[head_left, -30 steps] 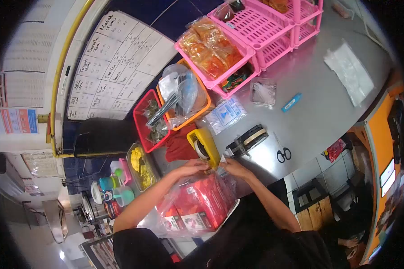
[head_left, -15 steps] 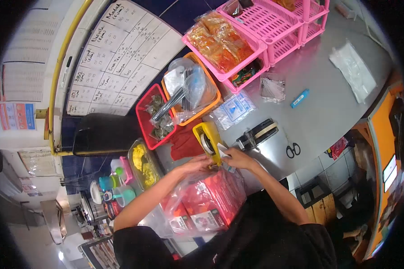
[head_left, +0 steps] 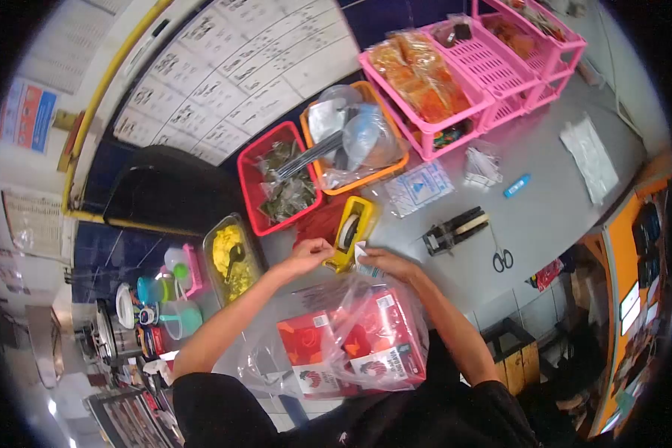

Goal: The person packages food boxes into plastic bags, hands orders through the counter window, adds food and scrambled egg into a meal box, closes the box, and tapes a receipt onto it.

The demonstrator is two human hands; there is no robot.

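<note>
My right hand [head_left: 388, 263] grips a small white paper slip [head_left: 361, 252] just right of the yellow tape dispenser [head_left: 349, 233]. My left hand [head_left: 311, 256] is closed in a pinch at the dispenser's left side; whatever lies between its fingertips is too small to make out. Below both hands, close to my body, a clear plastic bag [head_left: 265, 351] encloses red boxes [head_left: 377, 328] with white printed labels. A dark red cloth [head_left: 322, 222] lies behind the dispenser.
Red [head_left: 252, 187] and orange [head_left: 392, 168] baskets stand behind, beside pink racks [head_left: 455, 112] of packets. A tray of yellow food [head_left: 228, 257] sits left. To the right lie a black tape dispenser [head_left: 455, 230], scissors [head_left: 503, 260], a blue marker [head_left: 517, 185] and plastic bags [head_left: 590, 160].
My left hand has come away from the tape dispenser toward the left. The right hand still holds the paper slip. The camera view has shifted, and the bagged boxes show more fully.
</note>
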